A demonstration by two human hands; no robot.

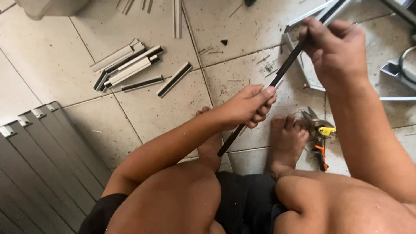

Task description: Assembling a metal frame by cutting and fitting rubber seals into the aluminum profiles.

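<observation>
Open tile floor (pixel 143 112) at frame centre-left, bare between the cut metal strips (pixel 130 67) upper left and the grey slatted panels (pixel 43 164) lower left. Centre is blocked: black rod (pixel 277 78) runs diagonally between left hand (pixel 249 106) and right hand (pixel 336 47), feet (pixel 286 143) just below. Snips (pixel 320 134) lie right of the feet. Metal frame pieces (pixel 299 52) crowd upper right. Knees fill bottom.

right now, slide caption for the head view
Both hands, left hand and right hand, grip a black strip above a tiled floor.
</observation>
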